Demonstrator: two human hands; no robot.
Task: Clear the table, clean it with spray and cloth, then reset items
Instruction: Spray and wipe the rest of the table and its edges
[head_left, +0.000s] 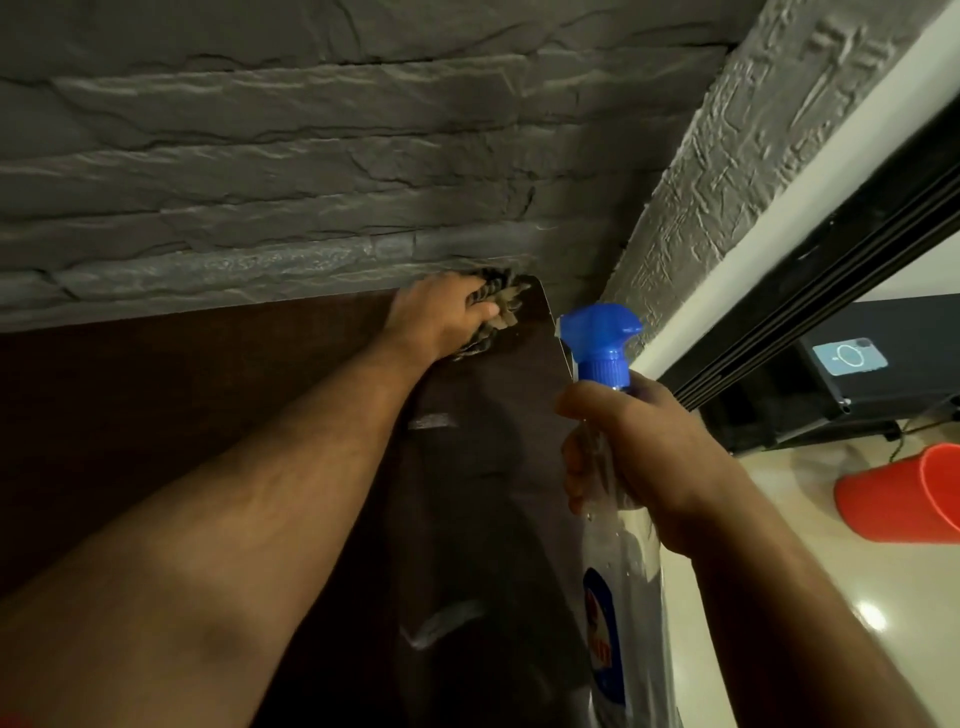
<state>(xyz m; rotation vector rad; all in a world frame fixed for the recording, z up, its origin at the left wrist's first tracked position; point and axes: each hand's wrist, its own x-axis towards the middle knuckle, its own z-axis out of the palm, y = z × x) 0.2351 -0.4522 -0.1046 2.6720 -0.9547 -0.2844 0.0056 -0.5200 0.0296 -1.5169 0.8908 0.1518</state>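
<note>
I have the left hand (441, 312) stretched to the far right corner of the dark table (156, 415), fingers bunched tight around the patterned cloth (501, 306) and pressing it onto the surface right against the stone wall (260, 156). My right hand (639, 457) sits nearer, at the table's right edge, fingers wrapped round the neck of the spray bottle (605, 358), its blue nozzle aimed toward the far side; I cannot tell whether a finger is on the trigger. I judge this the wiping step, the visible tabletop already cleared. Next I would draw the cloth back across the near surface, spraying again where needed. A red bucket (904, 493) stands on the floor to the right.
</note>
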